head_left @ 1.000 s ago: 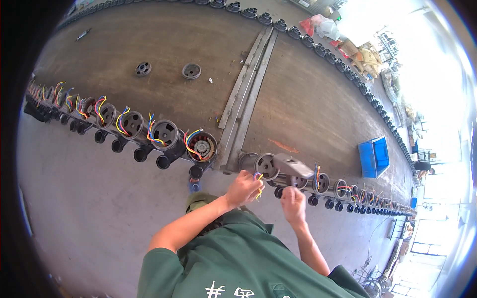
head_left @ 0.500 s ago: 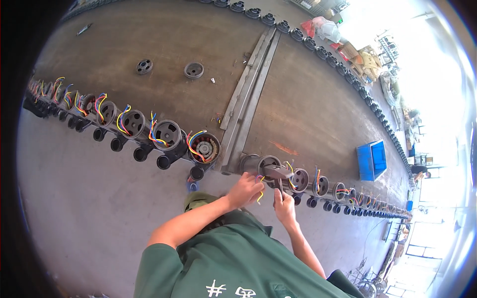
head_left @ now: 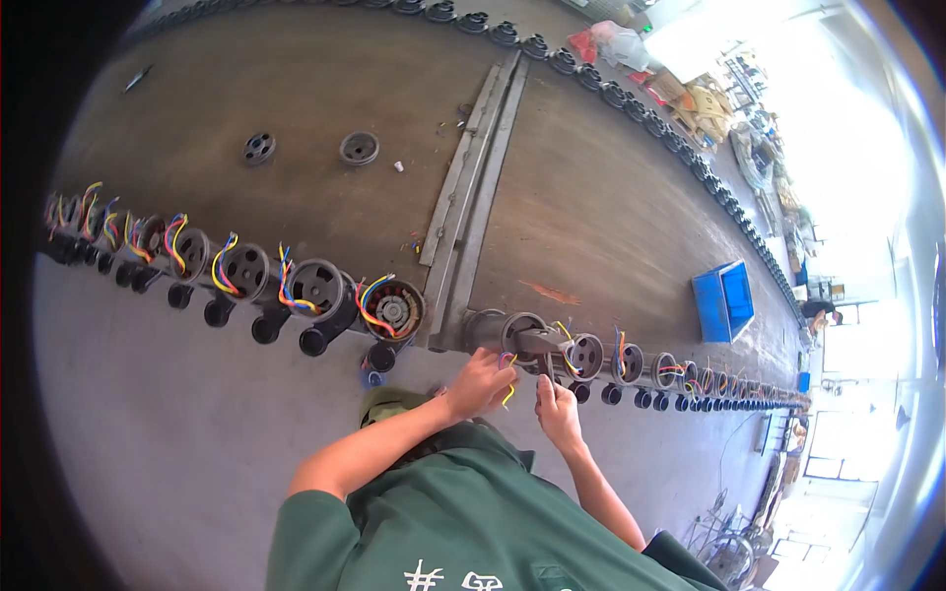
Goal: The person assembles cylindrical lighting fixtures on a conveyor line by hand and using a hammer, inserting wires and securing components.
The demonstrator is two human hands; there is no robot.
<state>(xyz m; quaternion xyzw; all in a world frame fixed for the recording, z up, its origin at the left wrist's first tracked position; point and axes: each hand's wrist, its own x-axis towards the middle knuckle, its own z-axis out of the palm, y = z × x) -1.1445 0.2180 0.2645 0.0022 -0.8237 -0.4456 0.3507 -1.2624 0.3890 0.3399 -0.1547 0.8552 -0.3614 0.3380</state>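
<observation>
Head view: I see my left hand (head_left: 480, 382) pinching coloured wires (head_left: 509, 379) under the dark motor housing (head_left: 512, 335) at the table's (head_left: 296, 118) near edge; my right hand (head_left: 558, 412), fingers curled, grips a small tool just beside it.

A long brown workbench (head_left: 611, 187) with a metal rail (head_left: 473, 187) crossing its middle. Along the near edge stands a row of dark round motor units with coloured wires (head_left: 320, 291); a second row of units (head_left: 631, 98) lines the far edge. Two loose dark discs (head_left: 310, 148) lie toward the far left. A blue tray (head_left: 722, 300) sits near the right end.
</observation>
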